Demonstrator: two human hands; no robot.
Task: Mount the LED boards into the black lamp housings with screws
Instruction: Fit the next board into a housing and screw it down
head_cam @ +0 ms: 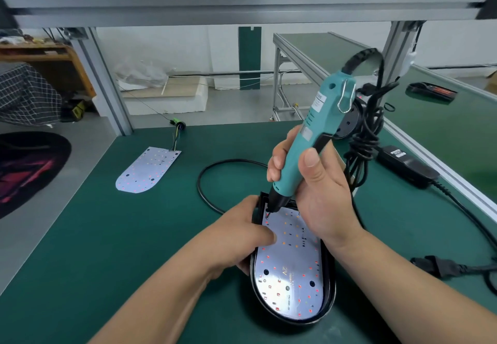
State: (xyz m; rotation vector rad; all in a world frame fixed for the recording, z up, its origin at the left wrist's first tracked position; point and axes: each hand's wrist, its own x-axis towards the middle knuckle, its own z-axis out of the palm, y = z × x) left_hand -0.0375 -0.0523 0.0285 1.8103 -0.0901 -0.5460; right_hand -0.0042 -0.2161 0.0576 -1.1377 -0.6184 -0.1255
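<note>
Right hand [309, 182] fingers grip the teal electric screwdriver [304, 144], bit at the LED board [291, 268] corner. Left hand [242, 233] fingers grip the black lamp housing [332, 290] edge.

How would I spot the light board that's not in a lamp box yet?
Start at the green table and look toward its far left. A flat white board with red dots lies bare there, wires at its top; the other board sits inside a black housing.
</note>
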